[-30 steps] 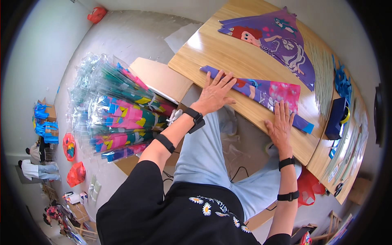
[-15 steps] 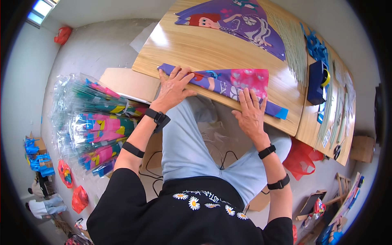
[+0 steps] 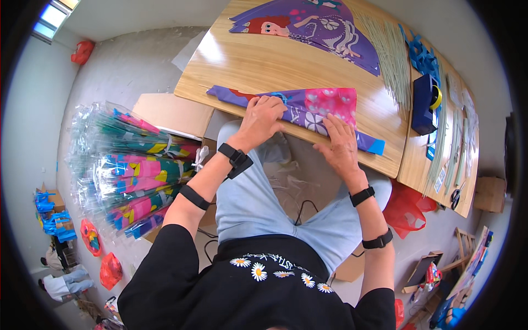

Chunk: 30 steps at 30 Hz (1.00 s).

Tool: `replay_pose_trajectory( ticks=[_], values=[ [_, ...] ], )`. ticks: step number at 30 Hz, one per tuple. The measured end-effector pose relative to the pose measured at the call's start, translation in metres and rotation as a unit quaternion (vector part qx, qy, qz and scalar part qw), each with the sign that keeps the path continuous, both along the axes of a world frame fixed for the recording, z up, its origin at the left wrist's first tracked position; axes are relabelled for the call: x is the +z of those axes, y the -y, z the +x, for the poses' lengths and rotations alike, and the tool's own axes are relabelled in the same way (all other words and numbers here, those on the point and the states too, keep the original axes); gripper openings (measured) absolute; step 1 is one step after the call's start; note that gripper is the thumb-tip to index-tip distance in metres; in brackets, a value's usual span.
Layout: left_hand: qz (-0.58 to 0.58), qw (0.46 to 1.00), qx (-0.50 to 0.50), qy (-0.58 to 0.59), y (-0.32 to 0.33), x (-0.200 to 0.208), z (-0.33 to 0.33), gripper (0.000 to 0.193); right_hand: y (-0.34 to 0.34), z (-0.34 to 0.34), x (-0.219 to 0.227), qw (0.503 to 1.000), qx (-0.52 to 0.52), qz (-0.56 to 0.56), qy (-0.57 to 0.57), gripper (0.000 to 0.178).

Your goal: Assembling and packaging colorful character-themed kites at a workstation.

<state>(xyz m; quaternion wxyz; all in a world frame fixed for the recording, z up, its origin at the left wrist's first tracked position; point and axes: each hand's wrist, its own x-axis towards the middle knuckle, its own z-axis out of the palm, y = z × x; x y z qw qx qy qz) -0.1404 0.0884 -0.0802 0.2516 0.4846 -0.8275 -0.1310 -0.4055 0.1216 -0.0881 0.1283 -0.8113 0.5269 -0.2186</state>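
Note:
A purple kite sail (image 3: 294,102), printed with a figure and pink bubbles, lies partly rolled along the table's near edge. Its near side forms a long narrow roll with a blue tip at the right end. My left hand (image 3: 260,121) is on the middle of the roll, fingers bent over it and close together, thumb on the near side. Farther right, my right hand (image 3: 340,144) lies on the roll with fingers stretched out and thumb apart. Both palms hide parts of the roll. Flat purple sails (image 3: 324,33) with the same print are stacked at the table's far side.
Thin pale rods (image 3: 388,60) lie right of the stack, near blue straps (image 3: 422,55) and a blue tape dispenser (image 3: 423,104). Scissors (image 3: 455,198) sit at the right table edge. Plastic-wrapped colourful bundles (image 3: 143,170) stand at my left, beside a cardboard box (image 3: 170,114).
My left hand has slid right along the roll, from its left end to the middle, and its fingers have bent. My right hand stays near the same spot.

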Motion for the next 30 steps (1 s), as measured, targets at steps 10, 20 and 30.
replay_pose_trajectory(
  ticks=[10, 20, 30],
  values=[
    [-0.041, 0.999, -0.014, 0.027, 0.019, -0.003, 0.003, 0.019, 0.011, -0.01, 0.011, 0.999, -0.007, -0.038, -0.008, 0.042],
    [0.148, 0.988, -0.051, -0.001, 0.063, 0.016, 0.006, 0.016, 0.052, -0.029, 0.012, 0.997, -0.046, 0.004, -0.054, 0.019],
    [0.104, 0.992, -0.039, 0.055, 0.084, -0.004, 0.002, 0.019, 0.085, -0.039, 0.014, 0.984, -0.086, 0.14, -0.069, 0.033]
  ],
)
